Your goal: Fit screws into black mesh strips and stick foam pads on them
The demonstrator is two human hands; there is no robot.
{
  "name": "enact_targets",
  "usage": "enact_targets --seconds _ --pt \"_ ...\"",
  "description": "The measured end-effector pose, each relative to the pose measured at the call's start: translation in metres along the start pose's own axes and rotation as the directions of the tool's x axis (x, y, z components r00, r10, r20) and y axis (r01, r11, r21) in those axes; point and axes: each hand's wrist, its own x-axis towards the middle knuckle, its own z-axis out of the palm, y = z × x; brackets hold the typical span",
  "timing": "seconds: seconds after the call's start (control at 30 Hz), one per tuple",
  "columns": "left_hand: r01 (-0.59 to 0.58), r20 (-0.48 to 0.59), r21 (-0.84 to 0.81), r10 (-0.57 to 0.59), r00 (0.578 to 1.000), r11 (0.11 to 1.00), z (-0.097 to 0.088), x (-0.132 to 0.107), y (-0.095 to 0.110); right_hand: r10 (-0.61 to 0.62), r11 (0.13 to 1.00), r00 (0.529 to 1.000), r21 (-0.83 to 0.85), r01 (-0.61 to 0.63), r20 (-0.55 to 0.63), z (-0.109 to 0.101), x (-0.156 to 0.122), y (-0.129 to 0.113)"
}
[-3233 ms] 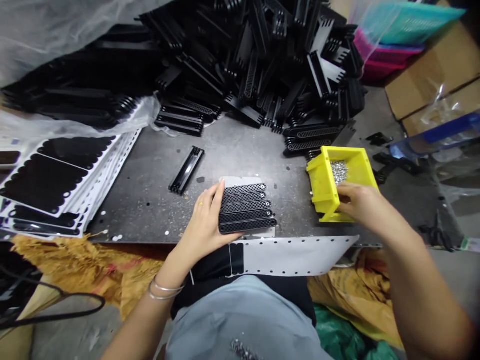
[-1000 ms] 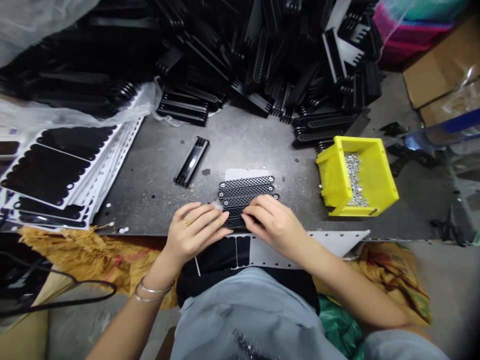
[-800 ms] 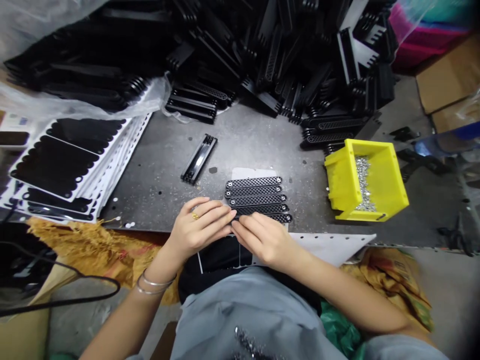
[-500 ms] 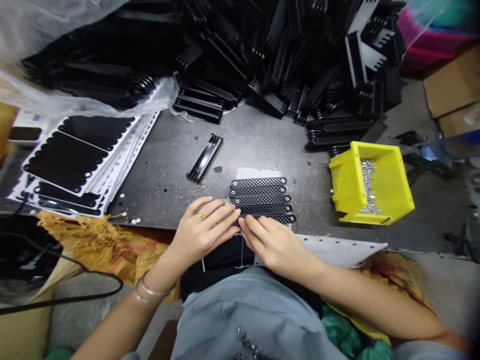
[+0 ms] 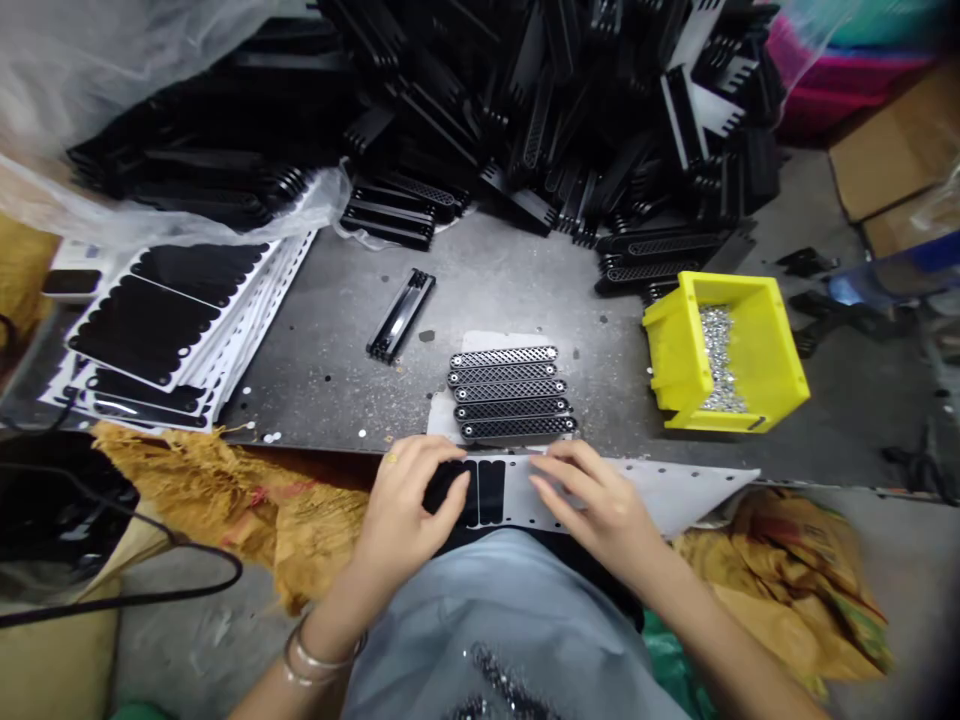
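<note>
Several black perforated bars (image 5: 514,390) lie side by side in a stack-like row near the table's front edge, with silver dots at their ends. Over my lap, against that edge, is a white backing sheet (image 5: 637,490) bearing black strip stickers (image 5: 491,490). My left hand (image 5: 412,505) hovers at the left part of the stickers, thumb and fingers apart. On the other side, my right hand (image 5: 604,495) is above the bare white part of the sheet, its fingers spread and holding nothing visible. Both hands are apart from the bars.
A yellow bin (image 5: 780,360) of small silver pieces stands at the right. One black part (image 5: 401,315) lies alone mid-table. Sticker sheets (image 5: 157,320) are piled at the left. A heap of black parts (image 5: 525,120) and plastic wrap (image 5: 180,215) fill the back.
Both hands have drawn back from the front bar toward my body and moved apart over the sheet. The bars now show in full, and the fingers have spread.
</note>
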Motion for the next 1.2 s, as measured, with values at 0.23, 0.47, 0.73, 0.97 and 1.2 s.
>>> enact_targets --seconds 0.23,0.47,0.73,0.97,1.2 --pt "-0.017 0.033 0.027 0.016 0.999 0.999 0.027 -0.009 0.020 -0.074 0.992 0.995 0.100 0.080 -0.067 0.033 -0.016 0.000" --pt "-0.032 -0.004 -0.025 0.032 0.999 0.999 0.033 -0.002 0.022 -0.235 0.964 0.965 0.096 0.247 -0.117 0.028 -0.027 0.003" --pt "-0.184 -0.016 -0.019 0.183 0.983 0.983 0.041 -0.008 0.007 0.287 0.713 0.958 0.673 -0.196 -0.025 -0.032 -0.024 -0.001" --pt "-0.178 0.089 -0.026 0.179 0.980 0.984 0.022 0.005 0.010 -0.120 0.987 0.993 0.106 0.121 -0.019 0.000 0.050 -0.004" --pt "-0.209 0.133 0.052 0.201 0.971 0.976 0.007 0.011 0.006 -0.246 0.967 0.968 0.077 0.242 0.046 0.015 0.066 0.000"
